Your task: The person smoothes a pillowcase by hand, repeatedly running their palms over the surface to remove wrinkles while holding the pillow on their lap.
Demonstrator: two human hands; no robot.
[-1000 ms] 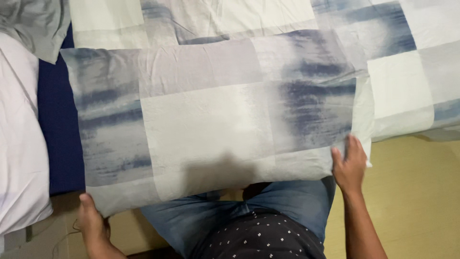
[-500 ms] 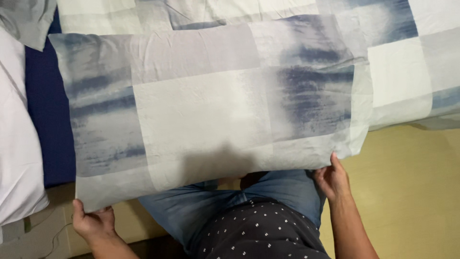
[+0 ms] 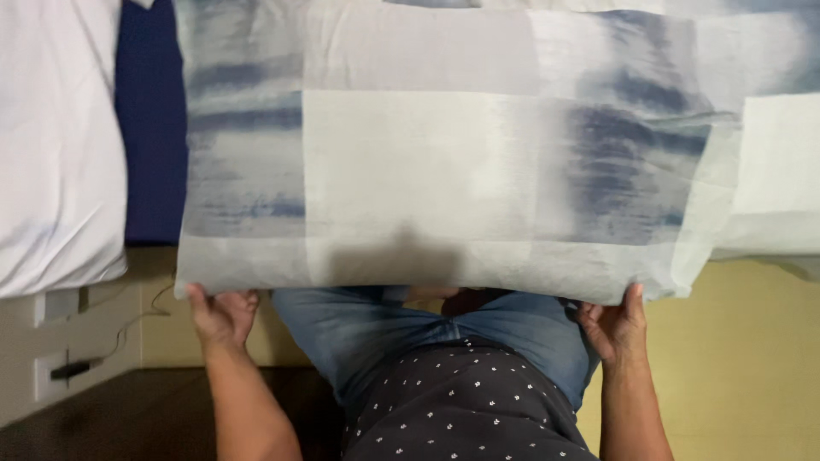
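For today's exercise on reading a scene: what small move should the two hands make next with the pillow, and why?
Probably lower the blue-and-white patchwork fabric pillow forward onto the dark blue sheet: left hand and right hand grip only its near corners.

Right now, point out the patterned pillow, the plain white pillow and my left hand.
patterned pillow (image 3: pixel 410 162), head view, pale middle panel
plain white pillow (image 3: pixel 55 145), head view, its middle
left hand (image 3: pixel 220 314), head view, palm under the pillow's corner
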